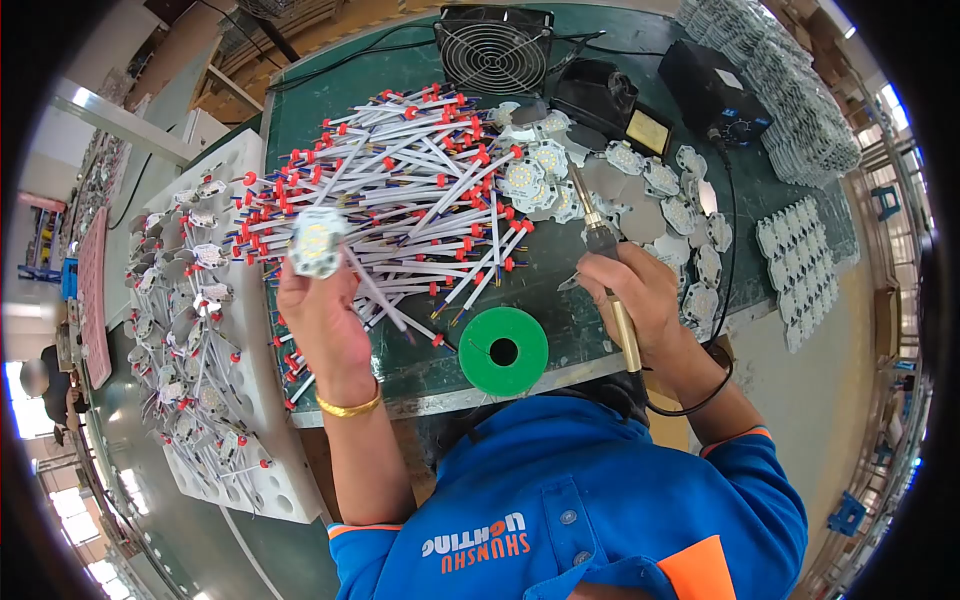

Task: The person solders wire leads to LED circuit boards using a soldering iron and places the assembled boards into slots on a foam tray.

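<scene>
My left hand (328, 315) pinches a small round LED board (319, 241), slightly blurred, its lit-looking face toward me. A white wire lead (375, 292) slants down from beside the board; whether it is joined to it I cannot tell. My right hand (637, 295) is wrapped round a soldering iron (626, 335), whose tip points away toward loose LED boards (540, 170). A thin metal piece pokes out by the right fingers, its kind unclear. Between the hands lies a green solder spool (482, 368). Behind my left hand spreads a pile of white wires with red ends (400, 200).
A fan (494, 58) stands at the back, beside a black iron holder with a yellow sponge (648, 132) and a black control box (715, 92). Board panels are stacked (770, 90) at right, with another panel (797, 270) nearer. A white foam tray (285, 450) bears wired boards at left.
</scene>
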A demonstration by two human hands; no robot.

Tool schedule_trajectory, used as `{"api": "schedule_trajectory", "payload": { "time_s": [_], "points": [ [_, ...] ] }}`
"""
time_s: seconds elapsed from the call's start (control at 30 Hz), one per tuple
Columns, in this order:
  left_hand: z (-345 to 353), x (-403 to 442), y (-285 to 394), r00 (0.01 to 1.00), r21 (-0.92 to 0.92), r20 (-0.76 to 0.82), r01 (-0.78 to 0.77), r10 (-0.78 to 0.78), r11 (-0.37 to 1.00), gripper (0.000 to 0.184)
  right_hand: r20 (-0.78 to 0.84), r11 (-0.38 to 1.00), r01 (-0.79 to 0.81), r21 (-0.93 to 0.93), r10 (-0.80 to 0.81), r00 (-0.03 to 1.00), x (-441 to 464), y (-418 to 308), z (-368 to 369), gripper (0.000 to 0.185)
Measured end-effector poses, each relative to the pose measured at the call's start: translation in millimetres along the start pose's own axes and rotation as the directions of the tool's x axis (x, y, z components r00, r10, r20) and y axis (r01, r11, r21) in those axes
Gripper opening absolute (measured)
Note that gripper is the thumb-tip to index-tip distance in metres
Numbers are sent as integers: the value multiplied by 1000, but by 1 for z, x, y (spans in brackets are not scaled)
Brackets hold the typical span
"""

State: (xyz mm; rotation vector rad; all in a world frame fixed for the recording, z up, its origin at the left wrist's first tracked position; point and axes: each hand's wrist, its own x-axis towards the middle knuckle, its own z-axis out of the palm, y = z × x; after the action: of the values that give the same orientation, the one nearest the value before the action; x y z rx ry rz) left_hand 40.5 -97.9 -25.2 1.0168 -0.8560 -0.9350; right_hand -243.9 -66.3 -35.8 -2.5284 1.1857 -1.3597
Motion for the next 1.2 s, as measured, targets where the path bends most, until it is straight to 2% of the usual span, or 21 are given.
{"api": "schedule_trajectory", "payload": {
  "time_s": [0.03, 0.1, 0.17, 0.2, 0.23, 0.3, 0.33, 0.37, 0.43, 0.47, 0.5, 0.57, 0.63, 0.7, 0.77, 0.83, 0.87, 0.97, 1.1, 1.17, 1.2],
  "points": [
    [-3, 0, 7, 996, -240, 39, 82, -75, 967, 20, 40, 1000, -2, -31, 3, 999, 2, -2, -4, 34],
    [5, 0, 25, 997, -246, 10, 80, -80, 966, 16, 76, 998, 5, -63, 0, 997, 4, -3, -7, 33],
    [2, 3, 33, 969, -630, 185, 244, -163, 737, 16, 128, 997, 13, -82, -2, 992, 5, -3, -10, 32],
    [-2, 4, 33, 939, -729, 304, 338, -161, 595, 15, 126, 996, 20, -82, -10, 992, 5, -2, -11, 32],
    [-3, 3, 32, 941, -731, 303, 333, -154, 596, 15, 133, 997, 26, -76, -16, 991, 4, -2, -11, 32],
    [-3, -1, 29, 839, -826, 495, 535, -226, 176, 16, 141, 997, 36, -69, -26, 990, 3, -1, -13, 32],
    [-5, -4, 28, 815, -817, 527, 564, -242, 121, 19, 164, 996, 18, -84, -4, 986, 2, -1, -15, 32],
    [-6, -5, 26, 816, -818, 526, 563, -240, 119, 19, 187, 995, -2, -100, 20, 982, 1, -2, -16, 32],
    [-7, -9, 22, 769, -713, 600, 639, -222, 288, 23, 129, 996, -54, -68, 63, 990, -1, -5, -15, 30],
    [-6, -11, 20, 785, -658, 566, 615, -253, 436, 24, 68, 994, -105, -32, 107, 992, 0, -6, -15, 28],
    [-4, -14, 20, 787, -663, 566, 611, -246, 433, 24, 71, 995, -97, -36, 100, 993, 5, -8, -15, 28],
    [3, -22, 23, 797, -417, 539, 533, -272, 736, 22, -154, 990, -129, 56, 136, 979, 20, -17, -13, 23],
    [13, -29, 27, 798, -354, 540, 503, -267, 789, 20, -180, 991, -117, 71, 128, 975, 34, -26, -11, 21],
    [21, -36, 32, 820, -97, 470, 417, -328, 904, 20, -155, 890, -342, 303, 400, 903, 39, -37, -6, 23],
    [26, -38, 39, 799, 34, 464, 414, -381, 910, 20, -114, 877, -328, 351, 388, 915, 45, -42, 0, 23],
    [31, -43, 38, 802, 20, 487, 385, -345, 923, 20, -62, 750, -391, 534, 496, 866, 56, -53, 6, 22],
    [29, -42, 39, 762, 52, 525, 417, -380, 907, 19, -27, 728, -375, 574, 475, 880, 56, -51, 8, 22],
    [29, -44, 35, 744, 101, 536, 412, -398, 906, 19, -37, 675, -346, 652, 484, 874, 61, -51, 20, 24],
    [32, -44, 35, 720, 124, 546, 436, -428, 891, 19, -101, 699, -293, 652, 464, 880, 66, -52, 25, 24],
    [32, -44, 34, 717, 121, 541, 451, -440, 884, 19, -136, 896, -233, 378, 303, 943, 65, -48, 22, 23],
    [32, -43, 34, 717, 120, 539, 453, -441, 883, 19, -133, 896, -235, 378, 304, 943, 66, -48, 23, 23]
  ]
}}
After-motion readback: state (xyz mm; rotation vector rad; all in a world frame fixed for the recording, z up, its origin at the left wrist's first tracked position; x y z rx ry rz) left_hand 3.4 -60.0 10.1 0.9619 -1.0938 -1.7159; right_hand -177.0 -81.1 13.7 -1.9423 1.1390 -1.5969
